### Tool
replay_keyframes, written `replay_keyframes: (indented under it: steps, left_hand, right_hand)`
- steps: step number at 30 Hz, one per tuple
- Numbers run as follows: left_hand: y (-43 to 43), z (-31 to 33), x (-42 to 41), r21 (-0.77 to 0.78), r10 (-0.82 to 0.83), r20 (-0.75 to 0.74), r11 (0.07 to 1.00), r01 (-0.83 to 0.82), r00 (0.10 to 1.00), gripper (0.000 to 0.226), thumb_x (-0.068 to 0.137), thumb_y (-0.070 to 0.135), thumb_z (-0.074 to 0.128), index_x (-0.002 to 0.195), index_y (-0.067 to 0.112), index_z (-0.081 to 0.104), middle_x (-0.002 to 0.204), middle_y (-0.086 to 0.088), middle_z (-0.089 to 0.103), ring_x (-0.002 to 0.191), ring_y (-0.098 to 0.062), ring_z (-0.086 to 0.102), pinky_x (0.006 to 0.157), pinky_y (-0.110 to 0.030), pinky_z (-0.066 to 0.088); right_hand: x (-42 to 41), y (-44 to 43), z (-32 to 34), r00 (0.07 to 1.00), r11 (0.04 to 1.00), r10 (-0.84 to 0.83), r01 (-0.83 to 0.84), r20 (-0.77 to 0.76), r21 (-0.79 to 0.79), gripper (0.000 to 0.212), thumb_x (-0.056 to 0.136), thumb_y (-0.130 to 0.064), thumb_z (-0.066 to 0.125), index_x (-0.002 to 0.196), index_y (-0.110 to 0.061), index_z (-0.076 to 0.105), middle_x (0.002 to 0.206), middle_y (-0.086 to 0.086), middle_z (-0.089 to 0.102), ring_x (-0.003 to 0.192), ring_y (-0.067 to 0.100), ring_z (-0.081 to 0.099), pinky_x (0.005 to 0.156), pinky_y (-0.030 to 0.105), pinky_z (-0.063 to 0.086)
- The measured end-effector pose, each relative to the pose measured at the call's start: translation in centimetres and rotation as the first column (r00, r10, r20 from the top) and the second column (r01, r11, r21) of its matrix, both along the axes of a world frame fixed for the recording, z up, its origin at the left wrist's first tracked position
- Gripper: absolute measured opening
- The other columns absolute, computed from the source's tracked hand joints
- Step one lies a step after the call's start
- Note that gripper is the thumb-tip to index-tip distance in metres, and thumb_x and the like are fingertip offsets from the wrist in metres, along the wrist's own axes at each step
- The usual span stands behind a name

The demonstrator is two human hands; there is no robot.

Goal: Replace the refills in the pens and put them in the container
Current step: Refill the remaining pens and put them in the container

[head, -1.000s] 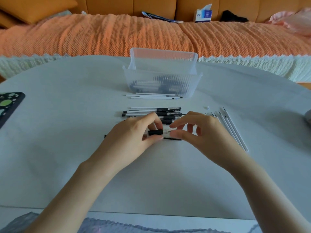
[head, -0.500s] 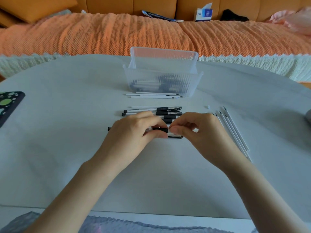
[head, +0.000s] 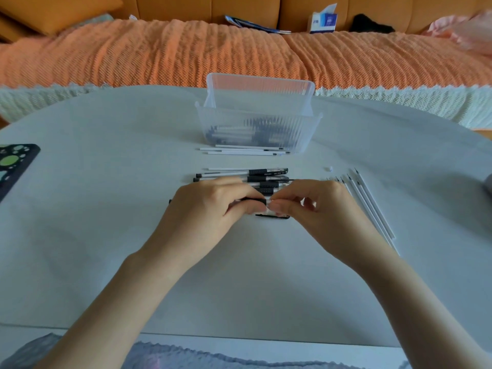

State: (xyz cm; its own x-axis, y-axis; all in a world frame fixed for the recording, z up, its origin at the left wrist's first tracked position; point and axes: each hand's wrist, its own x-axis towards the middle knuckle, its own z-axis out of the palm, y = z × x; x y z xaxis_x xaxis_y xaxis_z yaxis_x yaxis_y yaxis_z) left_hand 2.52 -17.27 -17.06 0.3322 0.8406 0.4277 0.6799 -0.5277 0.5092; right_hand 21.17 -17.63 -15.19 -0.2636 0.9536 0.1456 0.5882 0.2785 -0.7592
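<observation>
Head view, item: black-gripped clear plastic pen [head: 257, 200], held over the pale grey table [head: 106, 209], near the remaining pens [head: 266, 172]. Barrel is pinched by left hand [head: 213, 206], tip section by right hand [head: 314, 209]. Gap seen a second ago is closed; halves are judged rejoined, refill seated. Ribbed translucent plastic container [head: 258, 113] beyond is not yet reached.

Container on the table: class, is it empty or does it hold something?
Not empty: pens show through the container and its clear ribbed front wall, lying along its bottom.
</observation>
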Motion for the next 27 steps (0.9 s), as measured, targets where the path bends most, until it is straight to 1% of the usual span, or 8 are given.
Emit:
replay_keyframes:
  steps: [4, 8, 11, 14, 16, 19, 23, 27]
  left_hand:
    - [-0.22, 0.22, 0.04, -0.041, 0.003, -0.042, 0.999, -0.005, 0.999, 0.034, 0.073, 0.061, 0.058, 0.101, 0.04, 0.057, 0.089, 0.025, 0.059, 0.072, -0.004, 0.054, 0.061, -0.021, 0.046]
    - [-0.26, 0.25, 0.02, -0.032, 0.031, -0.06, 0.999, -0.033, 0.998, 0.033, 0.073, 0.035, 0.075, 0.09, 0.036, 0.047, 0.094, 0.022, 0.053, 0.07, -0.003, 0.051, 0.061, -0.02, 0.042]
    - [-0.17, 0.26, -0.12, -0.053, 0.047, -0.032, 0.997, -0.049, 0.998, 0.016, 0.079, 0.046, 0.064, 0.085, 0.033, 0.058, 0.085, 0.022, 0.059, 0.072, 0.002, 0.051, 0.062, -0.018, 0.042]
    - [-0.03, 0.06, -0.33, -0.07, 0.026, -0.021, 0.997, -0.027, 0.999, 0.031, 0.08, 0.059, 0.047, 0.086, 0.033, 0.062, 0.08, 0.022, 0.062, 0.071, 0.003, 0.052, 0.063, -0.021, 0.045]
    - [-0.05, 0.18, -0.35, -0.084, -0.002, -0.014, 0.997, 0.001, 1.0, 0.031, 0.075, 0.061, 0.057, 0.094, 0.037, 0.059, 0.086, 0.023, 0.058, 0.07, -0.002, 0.053, 0.062, -0.021, 0.045]
    - [-0.09, 0.19, -0.33, -0.071, 0.018, -0.044, 0.997, -0.021, 0.999, 0.031, 0.072, 0.043, 0.073, 0.093, 0.038, 0.051, 0.091, 0.021, 0.054, 0.07, -0.005, 0.051, 0.061, -0.024, 0.046]
    - [-0.2, 0.38, -0.37, -0.11, 0.044, -0.025, 0.993, -0.047, 0.999, 0.014, 0.082, 0.045, 0.063, 0.086, 0.034, 0.057, 0.075, 0.022, 0.06, 0.069, 0.0, 0.053, 0.059, -0.019, 0.041]
    - [-0.17, 0.17, -0.4, -0.153, 0.035, -0.022, 0.988, -0.038, 0.999, 0.025, 0.077, 0.058, 0.061, 0.088, 0.035, 0.057, 0.075, 0.022, 0.061, 0.071, -0.006, 0.054, 0.059, -0.019, 0.04]
  right_hand:
    - [0.2, 0.08, -0.07, 0.999, 0.999, -0.048, 0.048, 0.015, 0.002, 0.004, 0.078, -0.02, 0.073, 0.075, -0.023, 0.073, 0.058, -0.017, 0.058, 0.057, -0.005, 0.049, 0.057, 0.007, 0.035]
    - [0.25, 0.04, 0.14, 0.998, 0.999, -0.049, 0.049, 0.025, 0.002, 0.002, 0.077, -0.019, 0.074, 0.077, -0.022, 0.073, 0.06, -0.016, 0.056, 0.057, -0.006, 0.048, 0.057, 0.007, 0.035]
    - [0.28, 0.02, 0.22, 0.998, 0.999, -0.053, 0.053, 0.029, 0.01, 0.003, 0.076, -0.019, 0.075, 0.079, -0.019, 0.073, 0.059, -0.017, 0.054, 0.058, -0.005, 0.049, 0.057, 0.007, 0.035]
    - [0.36, 0.08, 0.13, 0.998, 0.999, -0.053, 0.052, 0.042, 0.012, 0.005, 0.075, -0.021, 0.075, 0.079, -0.02, 0.073, 0.06, -0.016, 0.055, 0.059, -0.004, 0.049, 0.057, 0.007, 0.035]
    - [0.33, 0.16, -0.01, 0.997, 0.999, -0.048, 0.047, 0.056, 0.008, 0.005, 0.075, -0.021, 0.075, 0.08, -0.021, 0.073, 0.06, -0.018, 0.055, 0.06, -0.004, 0.048, 0.057, 0.007, 0.034]
    - [0.32, 0.24, -0.14, 0.998, 0.999, -0.045, 0.045, 0.054, 0.005, 0.006, 0.075, -0.02, 0.076, 0.079, -0.021, 0.073, 0.057, -0.021, 0.055, 0.061, -0.004, 0.049, 0.058, 0.007, 0.035]
    - [0.47, 0.32, -0.13, 0.998, 0.998, -0.056, 0.056, 0.027, 0.002, 0.007, 0.074, -0.02, 0.077, 0.079, -0.022, 0.072, 0.062, -0.016, 0.058, 0.062, -0.001, 0.048, 0.057, 0.008, 0.035]
    - [0.42, 0.3, -0.23, 0.998, 0.999, -0.047, 0.047, 0.04, 0.003, 0.007, 0.074, -0.02, 0.076, 0.079, -0.023, 0.072, 0.063, -0.017, 0.058, 0.064, 0.0, 0.049, 0.058, 0.008, 0.035]
